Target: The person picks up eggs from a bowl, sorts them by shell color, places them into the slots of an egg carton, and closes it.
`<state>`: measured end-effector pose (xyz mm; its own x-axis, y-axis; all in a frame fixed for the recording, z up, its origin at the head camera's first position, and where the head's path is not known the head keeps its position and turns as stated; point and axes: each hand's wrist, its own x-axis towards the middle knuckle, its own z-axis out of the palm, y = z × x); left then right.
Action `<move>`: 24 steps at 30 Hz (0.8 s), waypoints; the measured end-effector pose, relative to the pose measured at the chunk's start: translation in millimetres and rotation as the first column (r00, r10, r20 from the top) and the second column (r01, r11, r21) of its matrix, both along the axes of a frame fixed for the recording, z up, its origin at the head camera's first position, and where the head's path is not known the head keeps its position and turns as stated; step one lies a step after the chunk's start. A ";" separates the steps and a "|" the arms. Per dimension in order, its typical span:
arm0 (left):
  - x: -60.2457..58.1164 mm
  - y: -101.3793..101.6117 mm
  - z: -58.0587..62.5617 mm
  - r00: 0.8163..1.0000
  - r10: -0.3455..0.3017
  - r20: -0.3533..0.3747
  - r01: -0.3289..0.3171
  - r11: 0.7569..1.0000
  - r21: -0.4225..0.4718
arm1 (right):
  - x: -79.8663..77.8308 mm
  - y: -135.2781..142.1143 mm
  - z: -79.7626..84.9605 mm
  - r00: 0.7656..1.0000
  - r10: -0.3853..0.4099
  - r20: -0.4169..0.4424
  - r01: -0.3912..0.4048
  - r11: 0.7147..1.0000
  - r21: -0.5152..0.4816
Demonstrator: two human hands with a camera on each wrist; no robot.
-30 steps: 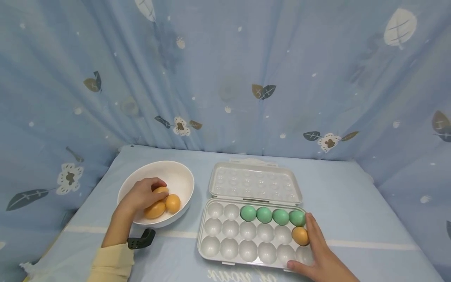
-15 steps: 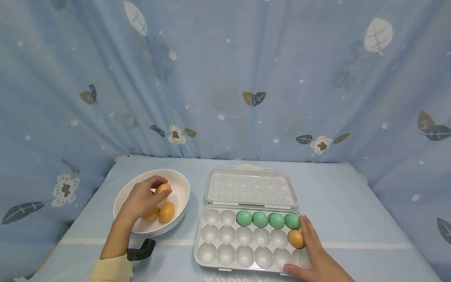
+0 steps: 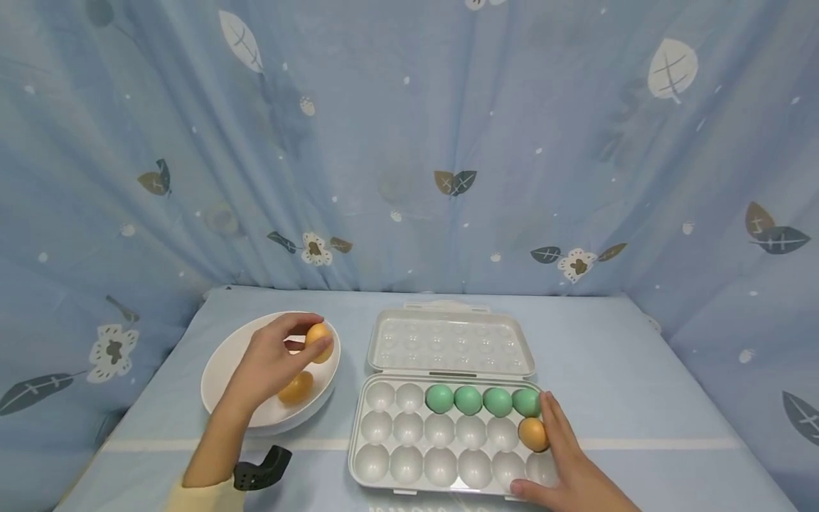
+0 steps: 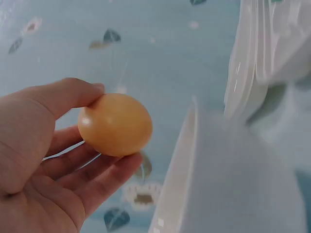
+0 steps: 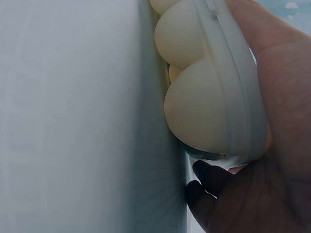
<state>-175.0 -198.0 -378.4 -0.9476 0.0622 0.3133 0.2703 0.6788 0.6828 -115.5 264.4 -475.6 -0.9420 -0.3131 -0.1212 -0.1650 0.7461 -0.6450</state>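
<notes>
Egg [image 3: 318, 343] in grasp, the left hand [image 3: 265, 363] is over the bowl [image 3: 220, 370], near its right rim. The left wrist view shows the thumb on top and fingers beneath; holding it from opposite sides probably keeps a smooth, round shell from slipping or rolling. In the bowl below, more orange [image 3: 296, 389] shows, at least one other egg partly hidden by the hand; the sloping sides likely keep loose ones together. To the right is the tray [image 3: 439, 429], its lid [image 3: 451, 341] laid back so that every cup is exposed. Four green eggs [image 3: 468, 400] fill the right end of the far row, with one brown egg [image 3: 534, 434] in the middle row's last cup, each seated so it cannot wander. The right hand [image 3: 569, 462] rests at the near right corner, fingers fairly straight along the side, thumb at the front edge, seemingly to steady the tray.
</notes>
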 end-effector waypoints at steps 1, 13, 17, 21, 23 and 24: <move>0.4 5.1 0.5 1.000 -0.021 -0.014 0.021 1.000 0.012 | 0.2 0.2 0.3 1.000 -0.001 0.000 0.001 1.000 0.001; 3.2 68.2 -11.5 0.969 -0.231 -0.084 0.240 0.964 0.116 | -0.4 1.3 -1.2 0.999 -0.015 0.038 0.014 1.000 0.016; 5.4 88.1 -17.6 0.960 -0.272 -0.065 0.279 0.947 0.158 | 1.4 1.8 -2.0 1.000 -0.011 0.020 0.011 1.000 0.013; 7.2 103.6 -23.5 0.945 -0.323 -0.047 0.325 0.922 0.212 | 2.9 2.1 -3.1 1.000 -0.007 -0.029 0.007 1.000 0.016; 8.1 111.2 -27.7 0.937 -0.347 -0.023 0.342 0.908 0.243 | 3.7 1.9 -3.2 0.999 -0.003 -0.054 0.005 1.000 0.022; 8.6 115.0 -30.0 0.932 -0.362 -0.005 0.350 0.899 0.263 | 4.1 1.9 -3.3 0.998 -0.004 -0.061 0.005 1.000 0.026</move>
<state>-166.4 -83.0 -408.4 -0.8902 0.3214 0.3229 0.4275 0.3443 0.8359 -111.4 266.3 -478.8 -0.9492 -0.3063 -0.0714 -0.2002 0.7635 -0.6140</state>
